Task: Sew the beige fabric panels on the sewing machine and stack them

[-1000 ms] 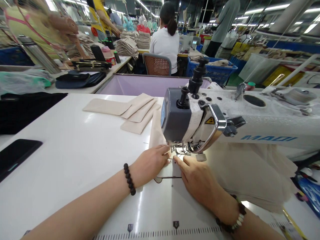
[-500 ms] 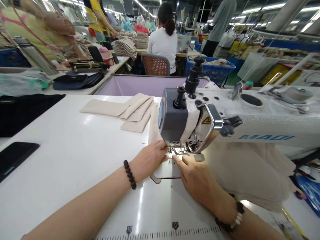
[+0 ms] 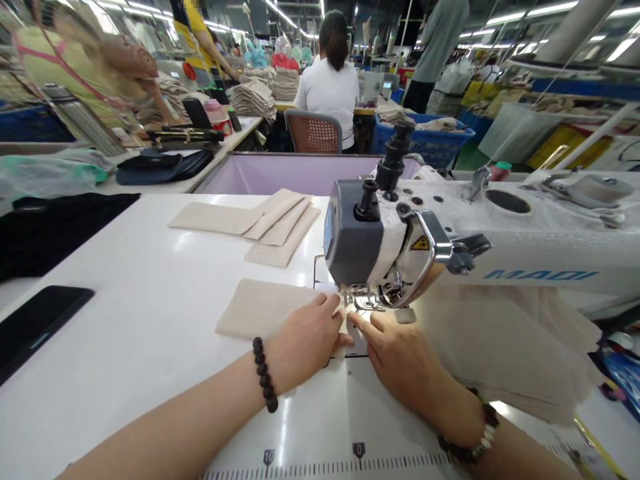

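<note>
A beige fabric piece [image 3: 260, 310] lies flat on the white table, its right end under my left hand [image 3: 310, 333] beside the needle area. That hand's fingers are bent together on the cloth's end, thumb near the metal plate. My right hand [image 3: 400, 347] rests just right of the plate, index finger stretched toward the presser foot [image 3: 367, 301], other fingers curled under; nothing shows in it. The sewing machine [image 3: 355, 233] stands over both hands. Several beige pieces [image 3: 280, 227] lie fanned behind, and a larger beige fabric stack [image 3: 505, 347] lies right, below the machine arm.
A phone [image 3: 43, 320] and black cloth [image 3: 55, 227] lie at the left. Behind the table runs a lilac trough [image 3: 295, 175]. Further back, a person in white [image 3: 330, 90] sits on a chair [image 3: 314, 132], near a blue basket [image 3: 430, 140].
The beige piece that ran back beside the machine head now lies to the left across the table. My left hand has shifted slightly right and down with it; the whole view has shifted a little.
</note>
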Tool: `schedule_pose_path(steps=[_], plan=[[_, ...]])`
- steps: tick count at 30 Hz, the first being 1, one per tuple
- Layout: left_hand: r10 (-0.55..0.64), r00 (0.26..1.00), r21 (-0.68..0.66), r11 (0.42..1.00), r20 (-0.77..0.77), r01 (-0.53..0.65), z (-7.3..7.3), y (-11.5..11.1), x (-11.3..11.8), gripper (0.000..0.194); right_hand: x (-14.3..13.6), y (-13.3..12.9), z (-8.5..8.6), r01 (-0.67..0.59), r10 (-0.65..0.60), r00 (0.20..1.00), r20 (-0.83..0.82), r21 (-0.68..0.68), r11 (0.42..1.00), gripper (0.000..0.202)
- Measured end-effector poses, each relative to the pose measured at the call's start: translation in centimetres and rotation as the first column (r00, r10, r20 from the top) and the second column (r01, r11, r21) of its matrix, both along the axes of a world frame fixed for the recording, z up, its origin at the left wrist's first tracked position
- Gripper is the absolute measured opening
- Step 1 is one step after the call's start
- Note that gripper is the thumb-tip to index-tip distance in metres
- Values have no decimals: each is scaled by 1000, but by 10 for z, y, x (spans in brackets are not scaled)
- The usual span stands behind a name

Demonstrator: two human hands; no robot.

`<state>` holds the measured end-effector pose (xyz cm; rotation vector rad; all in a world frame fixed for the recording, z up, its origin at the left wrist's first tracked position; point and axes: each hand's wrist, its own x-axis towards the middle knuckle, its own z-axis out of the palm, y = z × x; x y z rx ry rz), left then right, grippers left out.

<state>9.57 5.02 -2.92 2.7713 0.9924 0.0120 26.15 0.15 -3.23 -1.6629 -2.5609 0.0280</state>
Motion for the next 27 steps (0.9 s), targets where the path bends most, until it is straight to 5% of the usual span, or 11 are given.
schedule_pose_path(steps=[10, 17, 22, 27], plan=[[-29, 1000, 5, 1000, 13, 28, 3, -3, -2, 29, 1, -1, 1, 8, -10, 999, -39, -43, 999, 37], [-209, 976, 32, 977, -68, 211, 4, -18, -5, 8, 13, -5, 6, -214, 205, 975, -85, -113, 970, 21], [-179, 982, -91, 981, -61, 173, 10, -21, -7, 12, 17, -9, 2, -283, 276, 957, -91, -75, 956, 23], [-143, 988, -91, 986, -57, 138, 10, -20, -5, 17, 14, -8, 3, -216, 207, 974, -88, -107, 970, 20]])
